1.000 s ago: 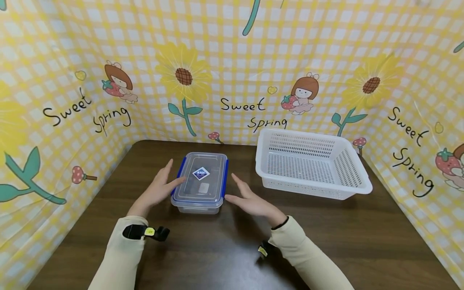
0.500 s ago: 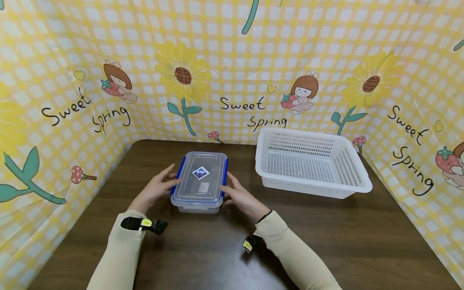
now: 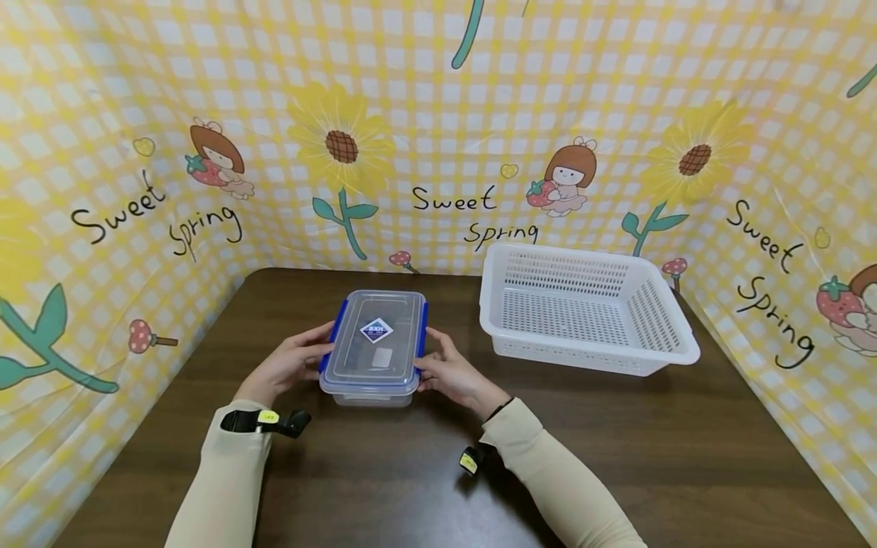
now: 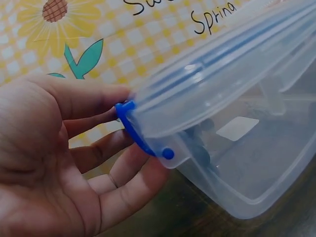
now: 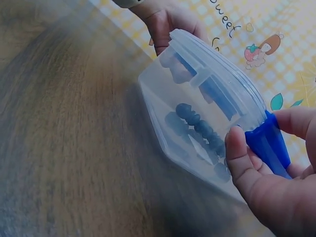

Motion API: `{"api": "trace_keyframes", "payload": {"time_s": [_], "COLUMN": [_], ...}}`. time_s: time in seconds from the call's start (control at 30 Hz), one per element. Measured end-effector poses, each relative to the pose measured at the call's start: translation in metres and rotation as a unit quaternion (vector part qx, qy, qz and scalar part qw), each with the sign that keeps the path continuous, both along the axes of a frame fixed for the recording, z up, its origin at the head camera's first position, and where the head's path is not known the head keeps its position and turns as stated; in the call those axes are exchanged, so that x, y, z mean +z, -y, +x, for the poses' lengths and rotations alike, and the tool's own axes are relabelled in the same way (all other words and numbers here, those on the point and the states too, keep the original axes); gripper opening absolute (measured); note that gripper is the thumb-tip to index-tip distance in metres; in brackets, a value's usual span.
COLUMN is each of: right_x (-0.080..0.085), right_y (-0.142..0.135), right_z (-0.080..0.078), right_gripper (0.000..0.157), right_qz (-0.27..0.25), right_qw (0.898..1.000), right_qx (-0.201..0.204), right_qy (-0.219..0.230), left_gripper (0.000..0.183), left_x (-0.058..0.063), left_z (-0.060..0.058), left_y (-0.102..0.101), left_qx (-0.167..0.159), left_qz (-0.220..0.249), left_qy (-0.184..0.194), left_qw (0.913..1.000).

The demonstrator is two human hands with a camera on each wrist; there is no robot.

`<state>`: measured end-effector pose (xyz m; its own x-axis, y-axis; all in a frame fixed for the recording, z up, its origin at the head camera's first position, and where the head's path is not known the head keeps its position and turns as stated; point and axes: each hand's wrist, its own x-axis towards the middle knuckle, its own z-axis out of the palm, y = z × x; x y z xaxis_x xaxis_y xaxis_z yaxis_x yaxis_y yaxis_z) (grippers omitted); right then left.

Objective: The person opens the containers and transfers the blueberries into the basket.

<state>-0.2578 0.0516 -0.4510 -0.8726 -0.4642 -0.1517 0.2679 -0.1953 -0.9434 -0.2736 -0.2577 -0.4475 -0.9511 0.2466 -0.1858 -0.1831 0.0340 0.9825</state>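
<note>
The left grip [image 3: 284,365] and right grip [image 3: 454,374] each pinch a blue plastic side latch [image 5: 270,148] of the clear rectangular lidded container [image 3: 370,361] on the brown worktop [image 3: 384,479], presumably opposed to steady it.

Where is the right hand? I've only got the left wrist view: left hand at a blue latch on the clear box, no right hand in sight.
Observer: The right hand has its thumb and fingers at the blue latch on the opposite long side of the box.
Operator: Got it. I see blurred dark shapes behind the plastic. What does another view show?
Observer: The right wrist view shows several dark round pieces in a row inside; I can't tell what they are.
Operator: Is there another container near it?
Observer: Yes, in the head view a white perforated basket stands to the right of the box.
</note>
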Motion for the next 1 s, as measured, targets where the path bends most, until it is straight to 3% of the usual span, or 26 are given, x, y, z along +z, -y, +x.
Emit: {"api": "trace_keyframes", "payload": {"time_s": [0.3,0.77,1.0], "right_x": [0.0021,0.0082,0.0000], "right_y": [-0.0001,0.0034,0.0028], "right_z": [-0.0029,-0.0076,-0.0089], "right_gripper": [0.072,0.072,0.073], "right_qz": [0.007,0.039,0.032], "right_qw": [1.000,0.999,0.997], "right_qx": [-0.008,-0.022,-0.038], "right_qy": [0.006,0.004,0.055], "left_gripper": [0.066,0.069,0.069], "left_x": [0.0021,0.0037,0.0037], "left_z": [-0.0016,-0.0051,0.0001], "left_y": [0.0029,0.0005,0.0030], "left_qx": [-0.033,-0.020,-0.029], "left_qz": [0.001,-0.011,0.001], "left_qy": [-0.017,0.006,0.003], "left_qw": [0.9993,0.9997,0.9996]}}
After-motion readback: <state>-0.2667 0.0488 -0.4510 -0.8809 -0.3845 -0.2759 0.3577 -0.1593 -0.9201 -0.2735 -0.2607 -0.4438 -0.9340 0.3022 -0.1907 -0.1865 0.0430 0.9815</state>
